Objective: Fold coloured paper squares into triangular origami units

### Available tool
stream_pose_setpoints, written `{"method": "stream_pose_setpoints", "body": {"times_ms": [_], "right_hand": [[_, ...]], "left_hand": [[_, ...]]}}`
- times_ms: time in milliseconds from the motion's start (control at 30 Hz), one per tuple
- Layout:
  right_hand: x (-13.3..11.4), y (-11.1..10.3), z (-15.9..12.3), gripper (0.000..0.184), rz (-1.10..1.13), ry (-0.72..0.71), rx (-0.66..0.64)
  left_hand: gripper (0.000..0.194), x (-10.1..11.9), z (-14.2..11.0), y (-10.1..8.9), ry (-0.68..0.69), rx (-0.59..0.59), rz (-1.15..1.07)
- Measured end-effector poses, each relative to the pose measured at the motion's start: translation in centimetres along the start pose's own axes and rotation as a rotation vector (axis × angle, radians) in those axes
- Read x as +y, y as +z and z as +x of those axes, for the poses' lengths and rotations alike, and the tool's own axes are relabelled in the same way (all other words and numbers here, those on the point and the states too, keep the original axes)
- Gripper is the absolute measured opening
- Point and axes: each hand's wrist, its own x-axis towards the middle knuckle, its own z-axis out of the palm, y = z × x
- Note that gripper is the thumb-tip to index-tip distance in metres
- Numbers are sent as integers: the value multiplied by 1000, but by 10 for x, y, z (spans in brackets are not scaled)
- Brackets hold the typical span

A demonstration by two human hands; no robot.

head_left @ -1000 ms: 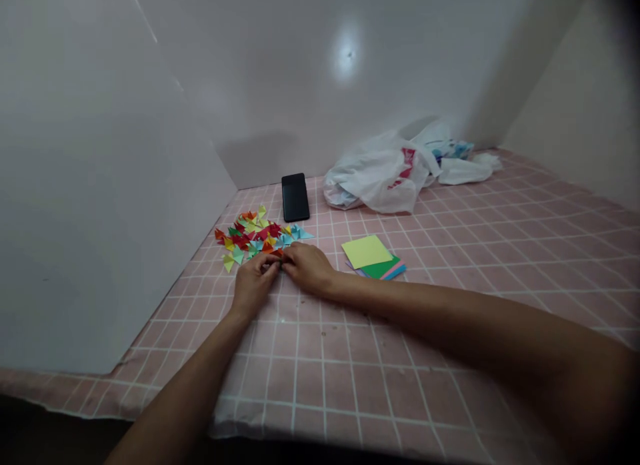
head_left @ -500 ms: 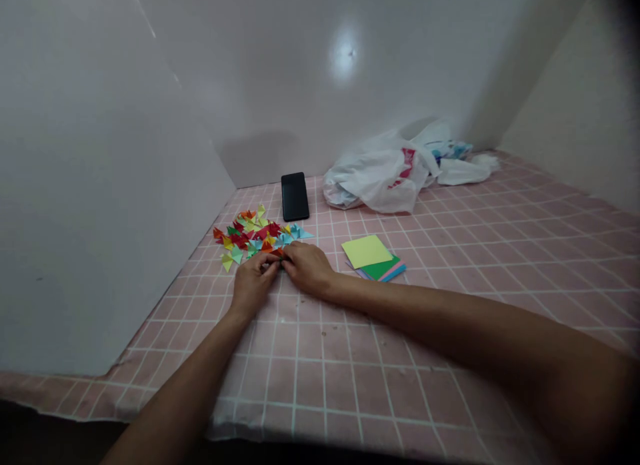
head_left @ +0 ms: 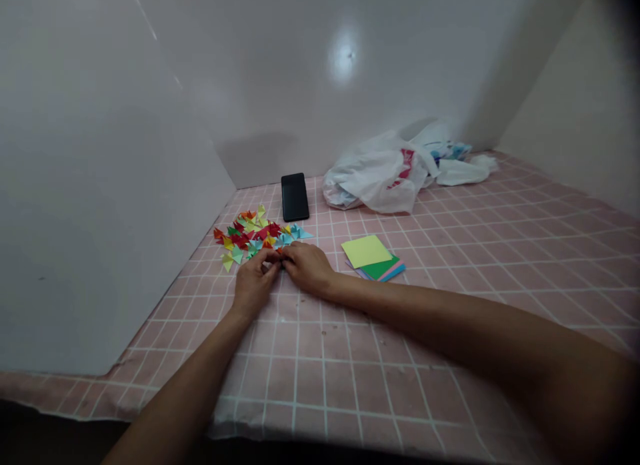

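Note:
My left hand (head_left: 254,283) and my right hand (head_left: 307,267) rest together on the pink checked tablecloth (head_left: 320,385), fingertips meeting. Both pinch a small orange-red folded paper piece (head_left: 279,251), mostly hidden by the fingers. Just beyond the hands lies a pile of several small folded paper triangles (head_left: 255,236) in red, yellow, green and blue. To the right of my right hand sits a stack of square coloured paper sheets (head_left: 373,256), yellow-green on top.
A black phone (head_left: 295,196) lies face up behind the pile. White plastic bags (head_left: 395,175) are heaped at the back near the wall. White panels stand at the left, back and right of the table.

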Motion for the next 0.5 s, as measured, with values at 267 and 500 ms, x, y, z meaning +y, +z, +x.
{"method": "stream_pose_setpoints", "body": {"times_ms": [267,500], "right_hand": [[1,0,-1,26,12,-1,-4],[1,0,0,26,16,1,1]], "left_hand": [[14,4,0,-1,25,6,32],[14,3,0,-1,33,6,50]]}}
